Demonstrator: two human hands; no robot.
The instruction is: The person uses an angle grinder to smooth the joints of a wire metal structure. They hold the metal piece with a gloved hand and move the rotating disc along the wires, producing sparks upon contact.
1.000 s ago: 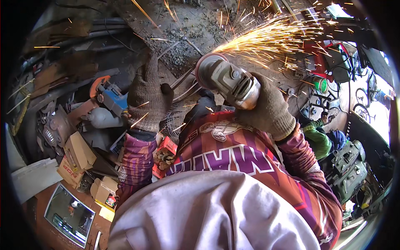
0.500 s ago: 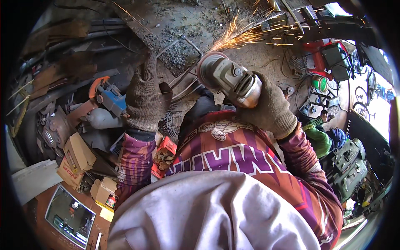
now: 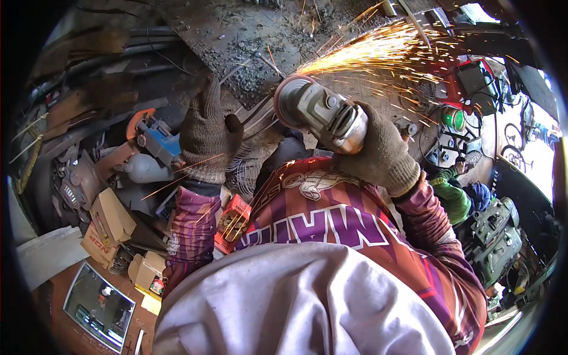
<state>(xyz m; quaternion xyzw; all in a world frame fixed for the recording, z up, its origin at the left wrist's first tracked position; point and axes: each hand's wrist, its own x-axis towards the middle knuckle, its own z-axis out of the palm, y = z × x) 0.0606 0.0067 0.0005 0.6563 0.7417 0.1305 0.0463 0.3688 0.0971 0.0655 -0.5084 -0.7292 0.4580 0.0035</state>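
Note:
My right hand (image 3: 381, 151), in a brown knit glove, is wrapped round the body of an angle grinder (image 3: 328, 109). The grinder's round disc (image 3: 291, 100) meets a thin metal rod frame (image 3: 260, 112), and bright sparks (image 3: 378, 50) stream away to the far right. On the left, my gloved left hand (image 3: 208, 139) is closed at the near-left end of the frame, its index finger stretched along and its thumb to the right. The undersides of its fingers are hidden. The disc covers the exact contact point.
A gritty metal plate (image 3: 236, 35) lies ahead. Left are a blue and orange machine (image 3: 157, 139), a grey cylinder (image 3: 145, 168) and cardboard boxes (image 3: 112, 222). A red crate (image 3: 236, 210) stands by my left forearm. At right, a person in green (image 3: 452, 198) crouches near a grey machine (image 3: 494, 239).
The spark stream has grown much larger and brighter, with stray sparks crossing my left wrist. The grinder has shifted slightly left. Both hands keep their hold.

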